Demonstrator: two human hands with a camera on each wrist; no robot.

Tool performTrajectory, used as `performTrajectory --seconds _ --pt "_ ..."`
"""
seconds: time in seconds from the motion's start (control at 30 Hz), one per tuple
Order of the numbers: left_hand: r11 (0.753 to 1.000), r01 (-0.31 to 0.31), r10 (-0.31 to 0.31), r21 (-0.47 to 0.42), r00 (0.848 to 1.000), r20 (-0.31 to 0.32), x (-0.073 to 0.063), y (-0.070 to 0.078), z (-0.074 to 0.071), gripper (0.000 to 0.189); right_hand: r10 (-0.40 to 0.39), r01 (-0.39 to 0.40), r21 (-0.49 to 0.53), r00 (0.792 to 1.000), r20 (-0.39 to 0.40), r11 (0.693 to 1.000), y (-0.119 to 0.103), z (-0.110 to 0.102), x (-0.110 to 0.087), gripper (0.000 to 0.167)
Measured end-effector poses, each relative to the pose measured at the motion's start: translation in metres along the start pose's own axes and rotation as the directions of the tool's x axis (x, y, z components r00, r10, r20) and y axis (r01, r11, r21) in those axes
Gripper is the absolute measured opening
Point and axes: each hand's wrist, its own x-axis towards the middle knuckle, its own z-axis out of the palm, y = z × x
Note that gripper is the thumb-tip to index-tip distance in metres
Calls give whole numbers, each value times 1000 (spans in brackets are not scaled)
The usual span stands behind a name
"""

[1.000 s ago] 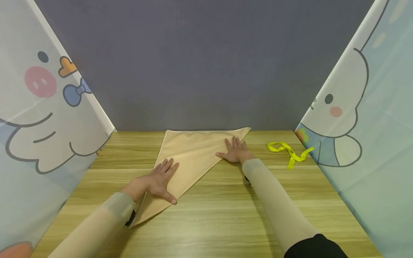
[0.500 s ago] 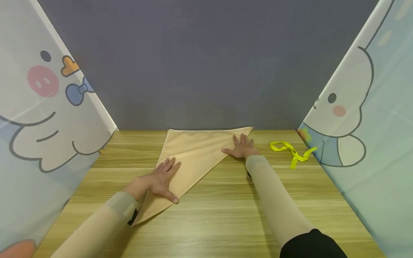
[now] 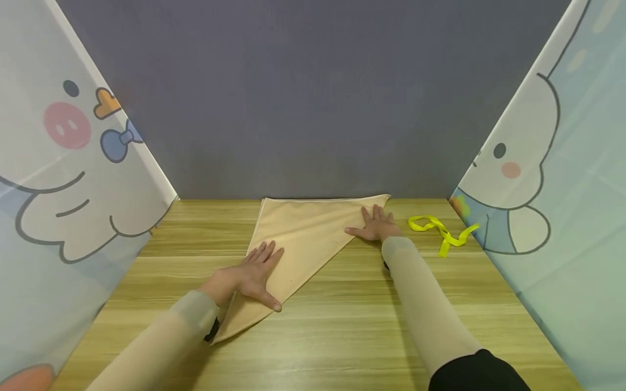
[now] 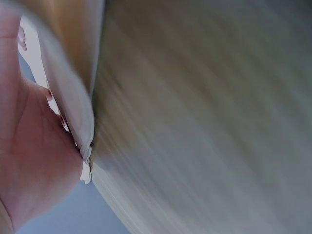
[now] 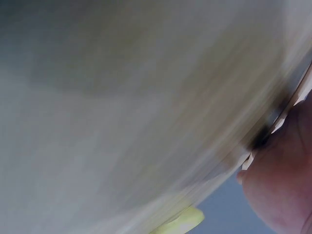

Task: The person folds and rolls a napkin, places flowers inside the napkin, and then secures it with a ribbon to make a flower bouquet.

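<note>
A beige cloth (image 3: 305,233) lies on the wooden table as a triangle, its long slanted edge toward me. My left hand (image 3: 254,274) rests on its lower left part with fingers spread, the thumb reaching the slanted edge. Near the upper right corner, my right hand (image 3: 374,225) presses the cloth with spread fingers. In the left wrist view the left palm (image 4: 39,146) shows beside a raised edge of the cloth (image 4: 68,92). The right wrist view has the heel of my right hand (image 5: 282,175) at its right edge; its fingers are hidden there.
A yellow ribbon (image 3: 442,232) lies loosely looped at the table's back right. The wood-grain table (image 3: 323,342) meets a grey panel (image 3: 313,98) at the back. Cartoon-printed curtains flank it, one on the left (image 3: 98,206) and one on the right (image 3: 577,190).
My right hand has slid rightward along the cloth toward its corner. The cloth and both hands have then shifted slightly right on the table. The ribbon stays in place.
</note>
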Motion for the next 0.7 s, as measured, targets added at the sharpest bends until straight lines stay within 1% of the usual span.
performTrajectory --seconds 0.23,0.47,0.7 --pt "1000 -9 8 -7 1000 -2 7 15 3 155 -1 0 -12 1000 -25 1000 12 -4 -11 125" --pt "1000 17 -17 -15 1000 8 13 28 4 155 9 -10 -13 1000 -25 1000 20 -11 -20 119" --pt "999 32 -31 16 999 -6 14 29 6 155 2 -2 -6 1000 -27 1000 13 -14 -24 112"
